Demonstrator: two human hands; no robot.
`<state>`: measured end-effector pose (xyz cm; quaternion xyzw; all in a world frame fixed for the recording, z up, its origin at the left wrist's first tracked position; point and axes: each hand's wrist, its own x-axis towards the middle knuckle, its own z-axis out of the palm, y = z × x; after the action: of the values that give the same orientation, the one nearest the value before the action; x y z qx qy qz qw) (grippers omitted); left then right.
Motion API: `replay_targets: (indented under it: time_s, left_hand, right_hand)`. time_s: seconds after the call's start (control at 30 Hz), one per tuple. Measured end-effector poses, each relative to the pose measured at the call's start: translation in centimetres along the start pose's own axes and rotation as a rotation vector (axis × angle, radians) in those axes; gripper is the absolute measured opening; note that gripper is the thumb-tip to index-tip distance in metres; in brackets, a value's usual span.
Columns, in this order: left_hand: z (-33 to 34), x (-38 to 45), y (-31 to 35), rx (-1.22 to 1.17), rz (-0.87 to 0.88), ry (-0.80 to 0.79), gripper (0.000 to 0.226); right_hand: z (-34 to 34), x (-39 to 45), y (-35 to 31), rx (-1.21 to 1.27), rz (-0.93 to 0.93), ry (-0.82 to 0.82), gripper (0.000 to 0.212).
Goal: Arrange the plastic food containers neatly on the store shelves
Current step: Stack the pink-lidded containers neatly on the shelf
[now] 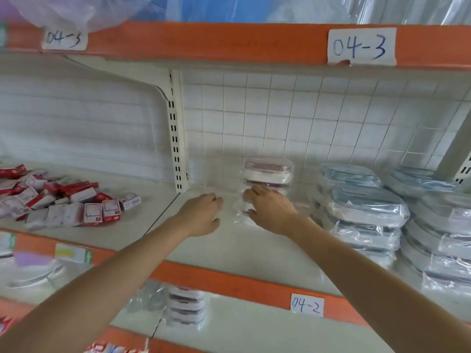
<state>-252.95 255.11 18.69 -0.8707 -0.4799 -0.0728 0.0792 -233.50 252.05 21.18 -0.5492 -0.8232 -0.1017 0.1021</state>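
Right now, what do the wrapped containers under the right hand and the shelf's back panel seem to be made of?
Wrapped containers: likely rigid plastic, white and pinkish, in clear glossy film; the wrap crinkles and shines. Back panel: looks like white-coated wire grid, with thin crossing lines; whether it is metal is not certain.

Two hands (pixel 204 212), two orange shelf edges (pixel 229 42)

Mid-frame: wrapped container stack (pixel 267 184) on the shelf (pixel 229 245), against the back grid. Right hand (pixel 270 208) touches its front, left hand (pixel 204 212) just left of it. Right of frame: more container stacks (pixel 367 212). Left of frame: pile of small boxes (pixel 63 202). Lower centre, shelf below: another stack (pixel 187 307).
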Motion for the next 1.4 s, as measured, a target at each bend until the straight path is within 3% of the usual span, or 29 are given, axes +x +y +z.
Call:
replay_targets:
  time_s: [0.13,0.33,0.57,0.63,0.77,0.93,1.13,1.4]
  left_hand:
    - [1.0,-4.4,-0.2,0.059,0.001,-0.030,0.024]
    - [2.0,-9.5,-0.7,0.063,-0.066,-0.042,0.022]
    - [4.8,-15.6,-0.3,-0.058,-0.058,0.123,0.021]
    - [6.2,-18.1,-0.3,-0.073,-0.072,0.077,0.025]
    - [9.8,-23.4,-0.6,-0.103,-0.186,-0.175,0.039]
    - [11.3,-27.9,-0.2,-0.128,-0.205,-0.299,0.038]
    - [11.7,-27.9,0.7,-0.183,-0.204,-0.295,0.041]
    - [15.2,-25.1,-0.9,-0.188,-0.230,-0.264,0.036]
  right_hand:
    - [2.4,-2.3,-2.6,0.007,-0.089,-0.146,0.038]
    - [2.8,-4.0,-6.5,0.074,-0.199,-0.098,0.032]
    - [6.1,-6.5,-11.9,0.109,-0.286,-0.178,0.033]
    - [7.6,-7.5,-13.6,0.122,-0.290,-0.211,0.035]
    - [11.2,-10.2,-17.2,0.105,-0.322,-0.387,0.043]
    - [13.6,-13.7,-19.2,0.194,-0.183,-0.495,0.051]
    - [14.0,-15.5,-18.6,0.233,-0.096,-0.493,0.058]
    - [18.7,-11.5,-16.8,0.293,0.004,-0.448,0.071]
